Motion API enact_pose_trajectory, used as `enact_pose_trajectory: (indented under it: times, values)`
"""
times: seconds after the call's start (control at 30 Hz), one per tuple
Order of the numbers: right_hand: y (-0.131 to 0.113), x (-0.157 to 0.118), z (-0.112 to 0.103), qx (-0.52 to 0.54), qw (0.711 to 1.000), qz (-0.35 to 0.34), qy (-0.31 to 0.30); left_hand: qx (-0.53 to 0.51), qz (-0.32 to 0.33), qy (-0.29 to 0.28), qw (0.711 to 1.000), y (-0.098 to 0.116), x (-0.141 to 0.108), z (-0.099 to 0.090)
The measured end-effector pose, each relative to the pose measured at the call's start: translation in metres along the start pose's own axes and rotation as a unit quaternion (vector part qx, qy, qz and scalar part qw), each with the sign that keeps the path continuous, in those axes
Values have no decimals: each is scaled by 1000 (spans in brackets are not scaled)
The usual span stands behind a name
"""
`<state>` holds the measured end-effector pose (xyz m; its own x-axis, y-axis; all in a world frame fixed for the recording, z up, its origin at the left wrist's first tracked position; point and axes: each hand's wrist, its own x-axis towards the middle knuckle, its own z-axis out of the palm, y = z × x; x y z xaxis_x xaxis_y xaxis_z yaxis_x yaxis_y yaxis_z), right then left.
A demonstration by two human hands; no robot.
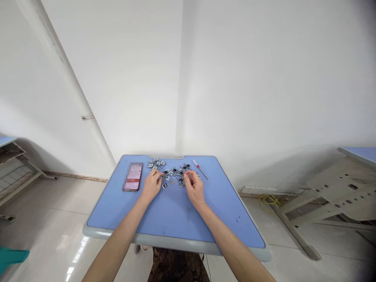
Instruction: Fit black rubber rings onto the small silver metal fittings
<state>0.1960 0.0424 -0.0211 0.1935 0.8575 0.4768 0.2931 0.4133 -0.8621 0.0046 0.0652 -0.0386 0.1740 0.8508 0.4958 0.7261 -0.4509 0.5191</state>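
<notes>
Several small silvery metal pieces with black round parts point(175, 170) lie scattered on a blue desk point(170, 215), between and just beyond my hands. My left hand point(151, 186) rests at the left side of this group, its fingers closed at a small metal piece whose kind is too small to make out. On the right, my right hand point(194, 188) has thumb and fingers pinched together over the pieces; what sits in the pinch is hidden. A single ring-like metal piece point(165, 185) lies nearer to me. Behind my left hand is a pile of silvery metal pieces point(156, 163).
A phone point(133, 177) with a lit screen lies at the desk's left. A thin screwdriver-like tool point(201, 169) with a red-and-clear handle lies at the back right. A white wall point(235, 98) stands behind; other desks point(346, 196) flank both sides.
</notes>
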Motion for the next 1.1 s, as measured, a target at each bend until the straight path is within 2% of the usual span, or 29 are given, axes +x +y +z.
enact_pose_trajectory:
  times: [0.1, 0.2, 0.37, 0.53, 0.73, 0.87, 1.0, 1.1]
  values:
    - [1, 1, 1, -3, 1000, 9, 1, 61, 5, -21, 998, 4, 5, -3]
    - [2, 0, 1, -6, 1000, 9, -5, 141, 16, -77, 987, 10, 21, -10]
    - [1, -1, 1, -11, 1000, 7, -18, 175, 35, -169, 969, 18, 55, -16]
    - [2, -1, 1, -13, 1000, 4, -19, 184, 23, -227, 956, 21, 68, -6]
    - [4, -1, 1, -21, 1000, -2, -21, 175, -15, -211, 962, 22, 66, 2]
    - [4, -1, 1, -22, 1000, -5, -15, 152, -26, -188, 970, 21, 64, 1]
    - [4, 0, 0, -22, 1000, -6, -8, 120, -23, -160, 980, 22, 67, -12]
    - [5, 1, -2, -16, 1000, -4, -1, 89, -3, -152, 984, 28, 59, -29]
